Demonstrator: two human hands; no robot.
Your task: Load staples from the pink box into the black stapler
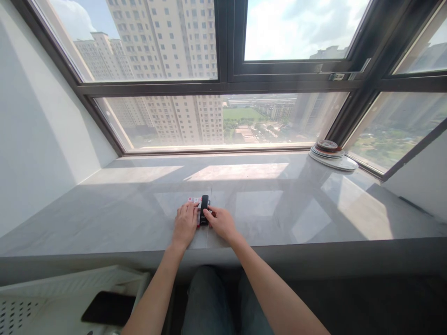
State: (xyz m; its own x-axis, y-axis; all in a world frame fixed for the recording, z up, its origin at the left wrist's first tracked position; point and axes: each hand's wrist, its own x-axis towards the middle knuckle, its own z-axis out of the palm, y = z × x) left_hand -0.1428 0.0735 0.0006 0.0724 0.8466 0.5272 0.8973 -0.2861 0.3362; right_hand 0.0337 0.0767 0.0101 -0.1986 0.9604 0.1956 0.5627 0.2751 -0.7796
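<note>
A small black oblong device [204, 208] lies on the grey stone window ledge [139, 204], on or beside a small red-and-white card or packet [194, 201]. My left hand [185, 223] rests flat on the left part of that packet, fingers stretched forward. My right hand [220, 222] pinches the near end of the black device with thumb and forefinger. What the device is I cannot make out at this size.
A stack of round flat discs [331, 155] sits at the ledge's far right corner by the window frame [223, 86]. A white perforated unit [52, 298] with a black phone-like slab [108, 308] on it stands at lower left. My knees are under the ledge.
</note>
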